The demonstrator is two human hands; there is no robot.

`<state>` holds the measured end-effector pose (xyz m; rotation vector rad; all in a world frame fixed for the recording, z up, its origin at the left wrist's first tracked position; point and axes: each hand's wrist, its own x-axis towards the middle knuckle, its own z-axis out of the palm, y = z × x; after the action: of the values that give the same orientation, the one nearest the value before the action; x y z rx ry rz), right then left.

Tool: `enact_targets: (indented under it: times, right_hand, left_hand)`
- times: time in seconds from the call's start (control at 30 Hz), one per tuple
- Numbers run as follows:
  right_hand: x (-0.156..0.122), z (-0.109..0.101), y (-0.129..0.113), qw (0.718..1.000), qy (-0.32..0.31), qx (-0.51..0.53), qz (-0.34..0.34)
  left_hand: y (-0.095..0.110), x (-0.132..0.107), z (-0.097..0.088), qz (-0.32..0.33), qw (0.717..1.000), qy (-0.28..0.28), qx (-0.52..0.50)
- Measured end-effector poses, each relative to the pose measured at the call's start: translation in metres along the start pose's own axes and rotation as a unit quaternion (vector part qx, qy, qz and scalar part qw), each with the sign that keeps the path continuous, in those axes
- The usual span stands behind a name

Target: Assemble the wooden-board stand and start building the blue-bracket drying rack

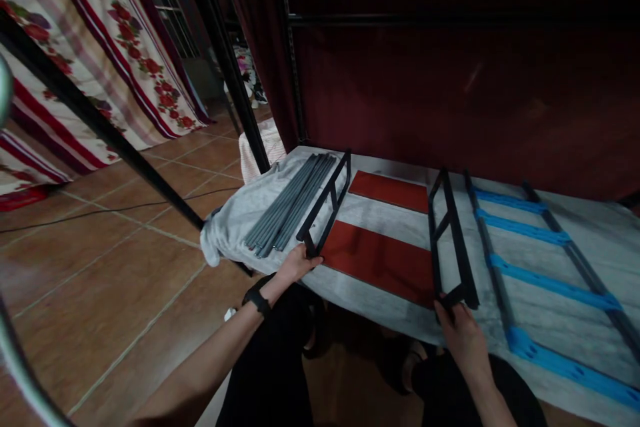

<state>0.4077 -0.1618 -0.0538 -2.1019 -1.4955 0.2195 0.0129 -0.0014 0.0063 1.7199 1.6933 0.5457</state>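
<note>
My left hand [297, 265], with a dark band on the wrist, is closed round the near lower corner of a black rectangular frame [325, 205]. A similar black frame [453, 240] stands on edge to the right, its near corner held in my right hand [465, 337]. Between the two frames lie two flat reddish-orange boards, a narrower one [390, 191] at the back and a wider one [377, 260] in front. The boards' ends meet or come close to the frames; whether they are joined I cannot tell.
A bundle of thin grey tubes [295, 200] lies left of the left frame. On the right is a ladder-like piece with grey tubes and blue crosspieces [550, 287]. All rest on a grey cloth-covered bed [500, 347]. Black bed posts [225, 60] and a dark red curtain [425, 93] bound it.
</note>
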Motion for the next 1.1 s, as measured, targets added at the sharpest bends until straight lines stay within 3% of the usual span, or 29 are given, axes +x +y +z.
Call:
enact_targets:
  times: [0.17, 0.33, 0.53, 0.7, 0.9, 1.0, 1.1]
  right_hand:
    - [0.003, 0.001, 0.006, 1.0, -0.002, 0.013, 0.012]
    - [0.006, -0.001, 0.007, 0.999, 0.009, 0.038, 0.024]
    - [0.002, -0.002, -0.007, 0.999, -0.004, -0.041, 0.033]
    - [0.001, -0.001, -0.002, 0.999, -0.018, -0.036, 0.031]
    - [-0.003, -0.005, -0.001, 1.0, -0.021, -0.019, 0.008]
    - [-0.004, -0.007, -0.002, 0.999, -0.033, -0.022, 0.015]
    - [-0.003, -0.006, 0.003, 0.999, -0.031, -0.017, 0.03]
  left_hand:
    - [0.011, -0.001, 0.001, -0.015, 0.998, 0.016, 0.066]
    - [0.012, 0.004, -0.002, -0.009, 0.998, 0.014, 0.059]
    - [0.012, 0.006, 0.0, 0.007, 0.998, 0.009, 0.069]
    - [-0.002, 0.006, 0.0, 0.032, 0.999, 0.007, 0.043]
    - [-0.028, 0.008, -0.006, 0.139, 0.988, -0.049, -0.038]
    - [-0.029, 0.012, -0.01, 0.152, 0.985, -0.078, -0.012]
    - [-0.022, 0.016, -0.013, 0.136, 0.987, -0.073, 0.051]
